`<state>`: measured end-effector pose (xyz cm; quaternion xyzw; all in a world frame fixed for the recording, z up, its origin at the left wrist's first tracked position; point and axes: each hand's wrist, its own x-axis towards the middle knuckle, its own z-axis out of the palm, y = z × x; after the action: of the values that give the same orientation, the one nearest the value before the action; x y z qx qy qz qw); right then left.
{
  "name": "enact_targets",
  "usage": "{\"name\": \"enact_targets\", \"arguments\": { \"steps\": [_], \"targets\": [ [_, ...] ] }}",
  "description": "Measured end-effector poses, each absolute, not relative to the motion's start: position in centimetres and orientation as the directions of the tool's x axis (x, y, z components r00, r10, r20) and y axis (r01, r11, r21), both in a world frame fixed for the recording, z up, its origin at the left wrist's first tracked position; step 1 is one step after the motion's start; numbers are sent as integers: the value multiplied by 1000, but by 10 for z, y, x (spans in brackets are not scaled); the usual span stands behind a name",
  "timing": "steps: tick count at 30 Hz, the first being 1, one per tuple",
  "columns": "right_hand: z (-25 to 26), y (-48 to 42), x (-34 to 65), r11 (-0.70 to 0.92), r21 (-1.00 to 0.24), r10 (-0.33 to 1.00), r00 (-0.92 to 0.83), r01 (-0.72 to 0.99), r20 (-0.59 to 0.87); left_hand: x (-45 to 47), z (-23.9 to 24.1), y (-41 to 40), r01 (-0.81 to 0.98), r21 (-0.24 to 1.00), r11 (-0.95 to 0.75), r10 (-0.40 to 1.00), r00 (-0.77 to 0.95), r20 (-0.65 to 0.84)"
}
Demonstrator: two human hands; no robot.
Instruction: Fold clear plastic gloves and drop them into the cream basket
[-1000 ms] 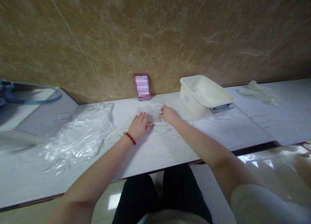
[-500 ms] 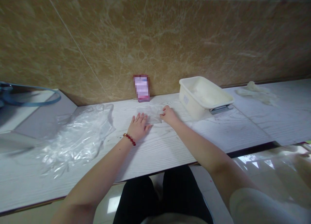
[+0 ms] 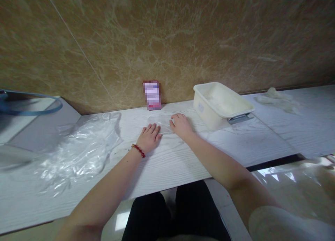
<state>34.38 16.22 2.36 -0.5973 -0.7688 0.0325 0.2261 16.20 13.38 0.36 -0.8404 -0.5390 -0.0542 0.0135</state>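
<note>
A small clear plastic bag (image 3: 164, 126) lies flat on the white wood-grain table (image 3: 162, 164), between my two hands. My left hand (image 3: 149, 138), with a red bead bracelet at the wrist, rests palm down at the bag's left edge, fingers stretched out. On the other side, my right hand (image 3: 181, 125) lies over the bag's right end with its fingers bent and apart. A pixelated phone-like object (image 3: 152, 95) leans upright against the wall behind the bag.
Crumpled clear plastic bags (image 3: 81, 150) lie to the left. A cream plastic bin (image 3: 222, 101) stands at the right, and a pale glove-like item (image 3: 277, 99) lies beyond it. At the far left is a grey box (image 3: 44, 126) with a blue strap (image 3: 34, 112). A marbled wall (image 3: 167, 42) runs behind.
My right hand has gone from a pinch at the bag's right end to a looser, flatter pose over it. My left hand has shifted slightly left and stays flat.
</note>
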Motion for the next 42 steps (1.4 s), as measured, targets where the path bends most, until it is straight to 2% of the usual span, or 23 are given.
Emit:
{"name": "enact_targets", "arguments": {
  "steps": [2, 4, 9, 20, 33, 38, 42],
  "targets": [
    [21, 162, 336, 369, -284, 905, -273, 885, 326, 162, 3, 134, 906, 37, -423, 903, 417, 102],
    [16, 164, 330, 373, -257, 911, -300, 892, 281, 162, 3, 134, 905, 43, -423, 903, 417, 105],
    [7, 165, 326, 267, -224, 960, -238, 937, 150, 156, 3, 142, 910, 100, -401, 913, 389, 119],
    [2, 166, 326, 233, -210, 970, -214, 949, 113, 151, 13, 188, 887, 63, -458, 886, 461, -50],
    [2, 169, 327, 73, -194, 995, -85, 978, -55, 128, 5, 188, 958, 5, -287, 958, 287, -13],
    [8, 170, 340, 18, -263, 999, -29, 965, -41, 124, 14, 182, 976, -32, -213, 977, 213, -19],
    [28, 171, 371, 91, -323, 990, -51, 942, 130, 138, 32, 167, 976, 9, -219, 976, 219, 15]
  ]
}}
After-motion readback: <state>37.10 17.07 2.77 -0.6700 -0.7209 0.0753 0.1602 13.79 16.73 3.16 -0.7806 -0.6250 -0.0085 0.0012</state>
